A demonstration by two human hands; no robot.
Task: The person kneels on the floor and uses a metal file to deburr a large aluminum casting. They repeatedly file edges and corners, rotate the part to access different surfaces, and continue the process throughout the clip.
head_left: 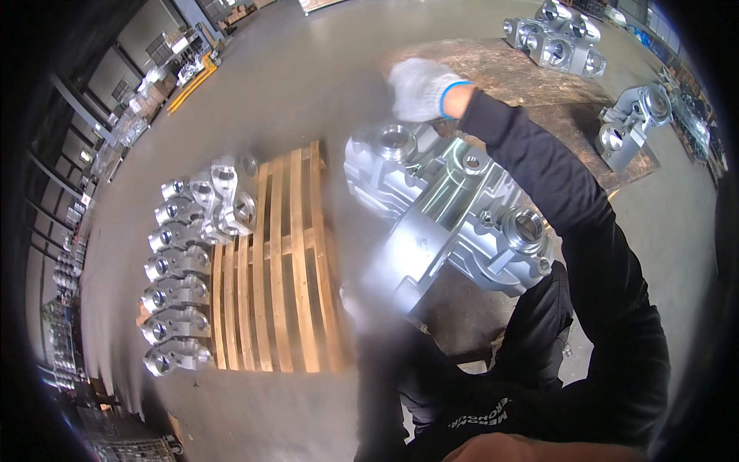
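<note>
Up close, the grey metal casting [450,212] is bulky — ribbed, with round bored ports. The gloved right hand [419,88] grips its far end; the left hand [356,302] is blurred — its grip cannot be told.

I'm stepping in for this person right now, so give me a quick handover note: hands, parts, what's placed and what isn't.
Right hand, gloved, grips the far end of the big metal casting. Left hand is blurred, under its near end.
The casting is carried above the floor, beside the wooden pallet.
Placed: a row of smaller castings along the pallet's left edge.
Not placed: the carried casting; more castings sit on the dark board beyond.
</note>
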